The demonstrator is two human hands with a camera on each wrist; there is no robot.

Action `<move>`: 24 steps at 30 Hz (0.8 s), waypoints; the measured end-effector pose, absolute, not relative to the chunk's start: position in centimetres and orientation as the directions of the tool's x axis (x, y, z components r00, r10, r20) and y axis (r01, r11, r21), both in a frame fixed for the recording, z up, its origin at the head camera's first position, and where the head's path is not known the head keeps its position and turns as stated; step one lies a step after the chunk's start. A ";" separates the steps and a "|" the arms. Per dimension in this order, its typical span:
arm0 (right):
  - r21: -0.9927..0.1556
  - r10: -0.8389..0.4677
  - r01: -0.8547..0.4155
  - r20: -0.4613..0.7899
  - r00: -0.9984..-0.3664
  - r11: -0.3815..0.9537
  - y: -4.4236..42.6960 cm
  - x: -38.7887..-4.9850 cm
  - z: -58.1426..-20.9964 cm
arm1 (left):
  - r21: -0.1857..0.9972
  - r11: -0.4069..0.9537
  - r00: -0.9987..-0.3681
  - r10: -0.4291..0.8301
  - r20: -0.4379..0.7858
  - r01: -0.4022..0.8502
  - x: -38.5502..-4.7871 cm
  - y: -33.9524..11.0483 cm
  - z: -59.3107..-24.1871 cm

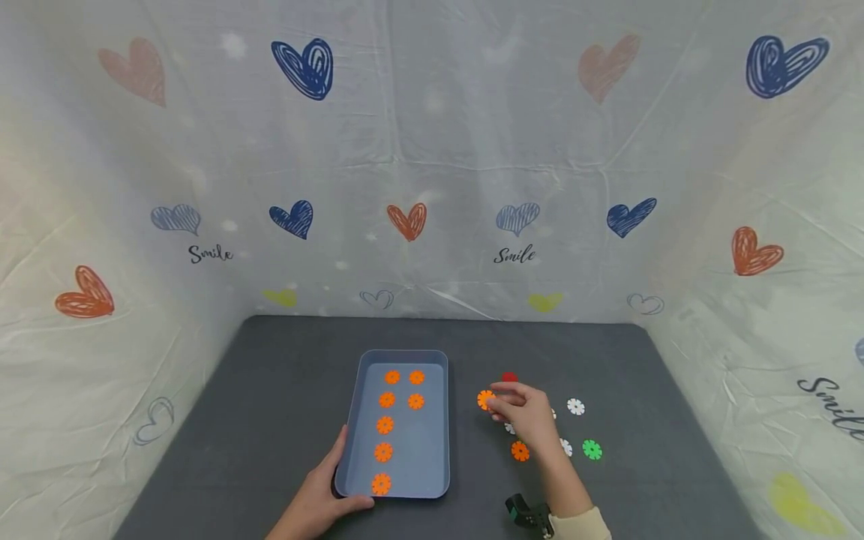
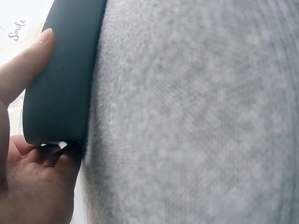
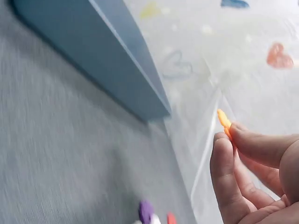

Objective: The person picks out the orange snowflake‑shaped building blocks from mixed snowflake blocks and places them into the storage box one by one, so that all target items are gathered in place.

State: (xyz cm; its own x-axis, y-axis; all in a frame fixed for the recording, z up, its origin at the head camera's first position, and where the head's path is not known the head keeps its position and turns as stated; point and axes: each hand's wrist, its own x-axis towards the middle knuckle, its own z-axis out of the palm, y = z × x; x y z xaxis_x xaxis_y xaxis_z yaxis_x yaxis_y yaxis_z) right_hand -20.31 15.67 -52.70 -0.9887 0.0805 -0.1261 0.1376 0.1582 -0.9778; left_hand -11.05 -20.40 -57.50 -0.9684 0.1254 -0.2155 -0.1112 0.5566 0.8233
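Between thumb and fingertips my right hand (image 1: pixel 529 414) pinches an orange notched disc (image 1: pixel 485 400), raised to the right of the blue-grey tray (image 1: pixel 432 480). In the right wrist view that disc (image 3: pixel 224 122) shows edge-on. Several orange discs lie flat in the tray, a longer column on the left and a pair (image 1: pixel 416 389) beside its far end. At the tray's near left corner my left hand (image 1: pixel 320 487) grips it, thumb along the near wall and fingers at the left side. The left wrist view shows the thumb (image 2: pixel 32 58) against the tray wall (image 2: pixel 63 93).
Under and around the right forearm lie an orange disc (image 1: pixel 520 451), a green disc (image 1: pixel 592 449), a red disc (image 1: pixel 509 377) and several white discs (image 1: pixel 575 406), some partly hidden. A purple disc (image 3: pixel 145 211) shows in the right wrist view. Printed cloth (image 1: pixel 432 285) borders the dark table (image 1: pixel 283 390).
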 end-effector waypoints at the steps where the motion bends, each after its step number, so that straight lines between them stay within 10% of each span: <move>1: -0.980 0.070 0.131 -0.121 -0.990 0.151 15.1 -20.3 -52.7 | 0.824 0.556 -0.968 0.126 -0.215 -0.111 -11.0 -20.4 -57.5; 24: -0.988 -0.148 0.077 -0.097 -0.984 0.136 6.5 -20.5 -53.3 | 0.829 0.546 -0.968 0.123 -0.220 -0.119 -11.2 -20.4 -57.7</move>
State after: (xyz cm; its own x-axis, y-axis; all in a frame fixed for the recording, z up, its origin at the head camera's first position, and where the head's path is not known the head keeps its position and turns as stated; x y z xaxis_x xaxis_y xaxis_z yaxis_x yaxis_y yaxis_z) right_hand -20.54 6.48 -53.26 -0.9841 -0.1483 -0.0972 0.0770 0.1362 -0.9877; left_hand -11.20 -20.40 -57.75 -0.9678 0.1229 -0.2197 -0.1189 0.5459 0.8294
